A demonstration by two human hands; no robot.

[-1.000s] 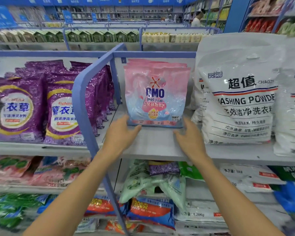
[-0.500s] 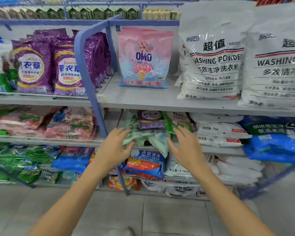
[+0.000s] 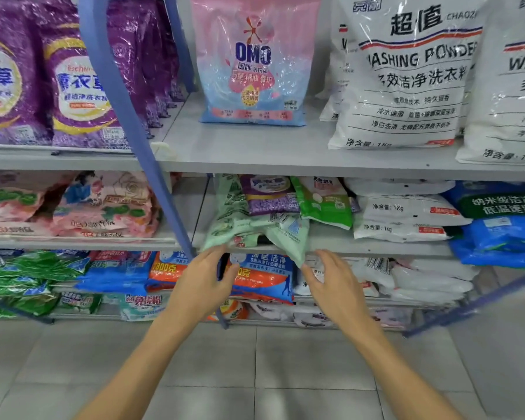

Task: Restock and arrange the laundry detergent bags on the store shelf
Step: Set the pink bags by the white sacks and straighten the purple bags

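Both hands have dropped from the pink OMO bag (image 3: 253,65) to the middle shelf (image 3: 376,245). Left hand (image 3: 205,280) and right hand (image 3: 335,283) are apart, fingers spread, gripping nothing, flanking the pale green detergent bags (image 3: 240,225) that droop over the shelf edge. Fingertip contact unclear. Purple bag (image 3: 269,195) behind is half hidden.

left grip (image 3: 203,280) — bare | right grip (image 3: 335,287) — bare | both forearms (image 3: 152,353) uncovered

Glossy, crinkled plastic film covers the OMO bag (image 3: 253,65); right of it, the white bag (image 3: 406,74) has the same shine. The shelf (image 3: 240,150) beneath looks smooth, matt grey.
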